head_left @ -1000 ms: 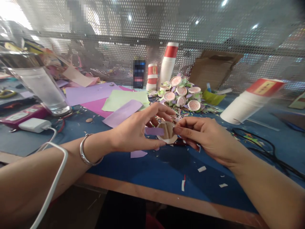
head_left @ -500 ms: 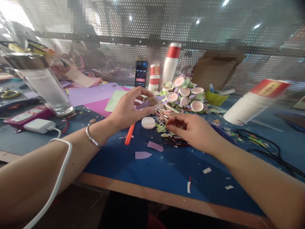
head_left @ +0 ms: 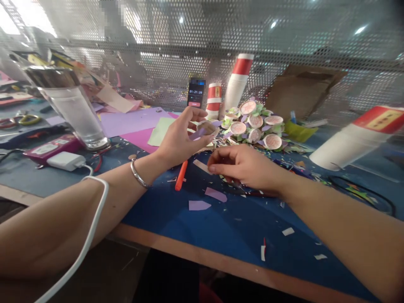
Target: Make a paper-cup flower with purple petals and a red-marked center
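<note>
A small round disc (head_left: 206, 126) with a purple strip (head_left: 196, 134) was held in the closed grip of the left hand (head_left: 178, 141), raised off the blue surface (head_left: 221, 227). Just below and right of that grip, a pale flat piece (head_left: 201, 166) was pinched by the right hand (head_left: 244, 166), low over the surface. An orange pen (head_left: 181, 176) lay beneath the left grip, and purple scraps (head_left: 215, 194) were seen just under the right one. Paper flowers (head_left: 254, 128) were heaped beyond both grips.
</note>
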{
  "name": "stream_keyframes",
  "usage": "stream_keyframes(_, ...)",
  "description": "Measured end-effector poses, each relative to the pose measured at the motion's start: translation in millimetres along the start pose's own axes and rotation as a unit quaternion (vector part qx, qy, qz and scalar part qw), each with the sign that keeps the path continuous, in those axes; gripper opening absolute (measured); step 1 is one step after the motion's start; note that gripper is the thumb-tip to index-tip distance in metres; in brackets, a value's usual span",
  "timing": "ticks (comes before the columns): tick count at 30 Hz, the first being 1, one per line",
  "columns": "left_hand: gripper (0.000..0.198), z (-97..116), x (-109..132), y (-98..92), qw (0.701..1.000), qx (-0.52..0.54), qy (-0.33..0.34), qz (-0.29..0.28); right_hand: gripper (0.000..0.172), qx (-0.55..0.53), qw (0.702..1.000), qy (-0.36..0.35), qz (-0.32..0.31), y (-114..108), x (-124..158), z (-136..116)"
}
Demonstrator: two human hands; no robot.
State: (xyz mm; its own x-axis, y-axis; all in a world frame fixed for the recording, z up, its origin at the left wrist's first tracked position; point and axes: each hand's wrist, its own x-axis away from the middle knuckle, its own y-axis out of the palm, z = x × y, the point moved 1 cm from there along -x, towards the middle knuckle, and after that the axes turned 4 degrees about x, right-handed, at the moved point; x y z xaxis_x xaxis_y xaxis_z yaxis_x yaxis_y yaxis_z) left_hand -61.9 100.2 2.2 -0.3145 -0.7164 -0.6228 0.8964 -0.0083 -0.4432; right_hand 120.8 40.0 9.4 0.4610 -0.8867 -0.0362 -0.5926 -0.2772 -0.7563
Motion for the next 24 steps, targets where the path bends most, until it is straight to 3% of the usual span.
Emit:
stream_keyframes(3, 0.046, 0.7, 0.6, -0.1, 1.000, 0.008, -0.006, 0.003, 0.019, -0.175, 0.979, 0.102, -0.019, -2.1, 1.3, 5.0)
stream_keyframes(7, 0.046, -0.1, 1.3, 1.3, 1.000, 0.011, -0.022, -0.001, 0.019, -0.129, 0.978, 0.138, 0.084, -0.6, -4.3, 22.8)
stream_keyframes(12, 0.051, -8.8, 0.6, 5.9, 1.000, 0.007, -0.018, 0.015, 0.024, 0.006, 0.983, 0.104, 0.149, -1.0, -5.7, 23.5)
stream_keyframes(18, 0.053, -15.9, 0.7, 11.4, 1.000, 0.008, -0.002, 0.015, 0.039, 0.246, 0.964, 0.032, 0.095, 11.6, -10.1, 2.8)
stream_keyframes(23, 0.051, -16.9, -1.2, 11.3, 1.000, 0.022, 0.008, 0.020, 0.031, 0.243, 0.964, 0.012, 0.108, 5.8, -2.4, 1.6)
stream_keyframes(24, 0.051, -17.5, -1.6, 11.6, 0.999, 0.029, 0.003, 0.021, 0.032, 0.232, 0.963, -0.017, 0.137, 0.4, 2.4, 1.4)
